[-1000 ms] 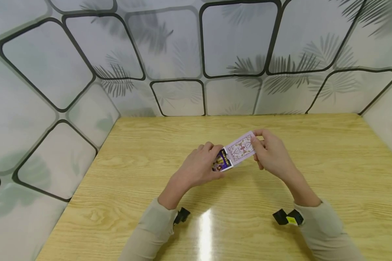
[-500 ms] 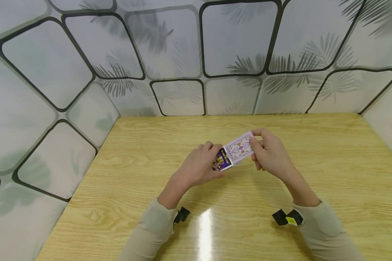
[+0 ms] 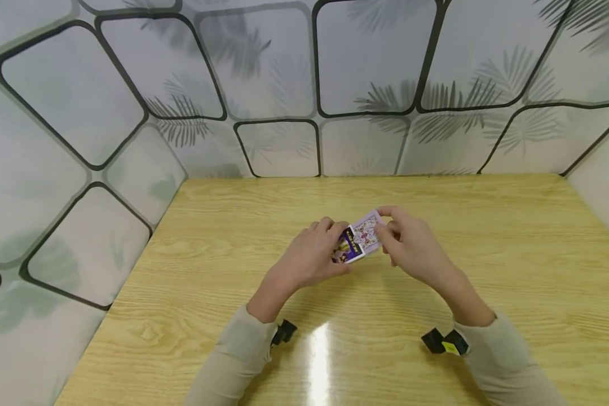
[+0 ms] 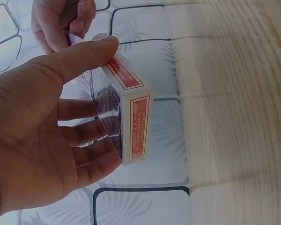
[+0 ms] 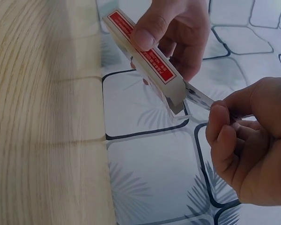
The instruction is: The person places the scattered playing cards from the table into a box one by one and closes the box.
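A playing-card box (image 3: 347,248), dark purple and gold on its face with white edges, is gripped by my left hand (image 3: 307,254) above the table. The left wrist view shows white box sides with red printed panels and the thumb on one edge. Out of the box's open end sticks a playing card (image 3: 367,232) with a pink floral back; whether it is one card or a few I cannot tell. My right hand (image 3: 413,245) pinches its outer end between thumb and index finger. In the right wrist view the card (image 5: 199,97) looks thin and enters the box (image 5: 150,58) at a slant.
A wooden table (image 3: 193,316) lies under both hands. Behind and to the sides hangs a pale cloth (image 3: 279,67) with dark outlines and leaf prints. Black camera mounts (image 3: 444,341) sit at the wrists.
My right hand has moved left toward the box, and the card has slid further in, with less of its back showing. The left hand has stayed nearly still.
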### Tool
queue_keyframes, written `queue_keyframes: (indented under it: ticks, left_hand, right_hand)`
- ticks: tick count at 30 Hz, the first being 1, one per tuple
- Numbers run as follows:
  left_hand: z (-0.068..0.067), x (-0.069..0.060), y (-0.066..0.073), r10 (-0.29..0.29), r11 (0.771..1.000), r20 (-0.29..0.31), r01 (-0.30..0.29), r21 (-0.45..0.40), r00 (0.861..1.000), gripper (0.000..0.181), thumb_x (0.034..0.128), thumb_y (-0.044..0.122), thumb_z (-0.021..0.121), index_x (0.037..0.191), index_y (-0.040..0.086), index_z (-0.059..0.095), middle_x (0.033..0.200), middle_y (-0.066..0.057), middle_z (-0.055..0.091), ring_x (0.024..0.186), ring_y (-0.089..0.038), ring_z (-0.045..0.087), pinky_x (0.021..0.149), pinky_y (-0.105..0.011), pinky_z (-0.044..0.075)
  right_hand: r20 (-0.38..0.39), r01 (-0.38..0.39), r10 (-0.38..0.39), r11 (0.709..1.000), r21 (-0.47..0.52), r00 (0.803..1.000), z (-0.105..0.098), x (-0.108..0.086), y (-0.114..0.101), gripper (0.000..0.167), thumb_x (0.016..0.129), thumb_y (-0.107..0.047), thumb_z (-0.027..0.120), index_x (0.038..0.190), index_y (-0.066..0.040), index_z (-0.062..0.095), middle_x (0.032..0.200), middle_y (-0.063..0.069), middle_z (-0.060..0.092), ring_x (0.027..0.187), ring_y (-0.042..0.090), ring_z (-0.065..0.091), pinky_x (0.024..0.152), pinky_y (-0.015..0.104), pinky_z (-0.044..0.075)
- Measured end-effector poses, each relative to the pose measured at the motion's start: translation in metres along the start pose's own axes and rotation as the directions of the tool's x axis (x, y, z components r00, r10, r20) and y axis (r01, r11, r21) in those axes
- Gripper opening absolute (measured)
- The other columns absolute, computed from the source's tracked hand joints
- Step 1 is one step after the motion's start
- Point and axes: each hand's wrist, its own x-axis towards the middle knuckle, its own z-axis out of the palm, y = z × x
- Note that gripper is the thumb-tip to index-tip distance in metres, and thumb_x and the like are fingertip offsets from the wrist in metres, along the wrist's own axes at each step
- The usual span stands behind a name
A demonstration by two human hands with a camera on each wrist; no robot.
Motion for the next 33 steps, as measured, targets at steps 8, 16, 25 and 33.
queue_keyframes:
  ticks: [8, 16, 25, 33]
  left_hand:
    - [0.000, -0.001, 0.000, 0.021, 1.000, -0.020, -0.021, -0.013, 1.000, 0.077, 0.0855, 0.045, 0.076, 0.145, 0.009, 0.044, 0.120, -0.010, 0.056, 0.092, -0.016, 0.052, 0.076, -0.032, 0.048]
    - [0.001, -0.001, 0.000, 0.026, 1.000, -0.031, -0.026, -0.014, 0.999, 0.077, 0.0849, 0.046, 0.077, 0.146, 0.010, 0.044, 0.120, -0.009, 0.056, 0.091, -0.015, 0.052, 0.075, -0.031, 0.049]
    - [-0.002, 0.000, 0.000, 0.013, 0.999, -0.052, -0.015, -0.029, 0.999, 0.079, 0.0840, 0.047, 0.077, 0.145, 0.009, 0.045, 0.122, -0.009, 0.057, 0.096, -0.016, 0.055, 0.078, -0.031, 0.050]
    - [-0.002, -0.001, 0.003, 0.021, 0.999, -0.059, -0.023, -0.027, 0.998, 0.076, 0.0853, 0.047, 0.076, 0.144, 0.011, 0.045, 0.122, -0.009, 0.057, 0.097, -0.017, 0.056, 0.079, -0.032, 0.051]
  right_hand:
    - [0.006, 0.093, -0.094, 0.976, -0.196, 0.996, 0.006, -0.001, -0.006, 0.038, 0.101, -0.011, 0.055, 0.134, 0.007, 0.055, 0.060, -0.003, 0.049, 0.047, 0.008, 0.038, 0.043, 0.024, 0.032]
    - [0.012, 0.118, -0.118, 0.964, -0.240, 0.993, 0.013, -0.004, -0.012, 0.039, 0.100, -0.009, 0.054, 0.135, 0.010, 0.054, 0.057, -0.004, 0.046, 0.046, 0.007, 0.037, 0.042, 0.023, 0.032]
    - [-0.109, 0.140, -0.175, 0.952, -0.272, 0.979, 0.020, -0.006, -0.017, 0.014, 0.097, -0.007, 0.062, 0.102, 0.003, 0.069, 0.065, 0.000, 0.059, 0.051, 0.006, 0.041, 0.045, 0.023, 0.035]
    - [-0.123, 0.151, -0.220, 0.897, -0.417, 0.968, 0.028, -0.008, -0.017, 0.022, 0.095, -0.010, 0.064, 0.073, -0.008, 0.060, 0.056, -0.003, 0.046, 0.047, 0.006, 0.035, 0.044, 0.023, 0.029]
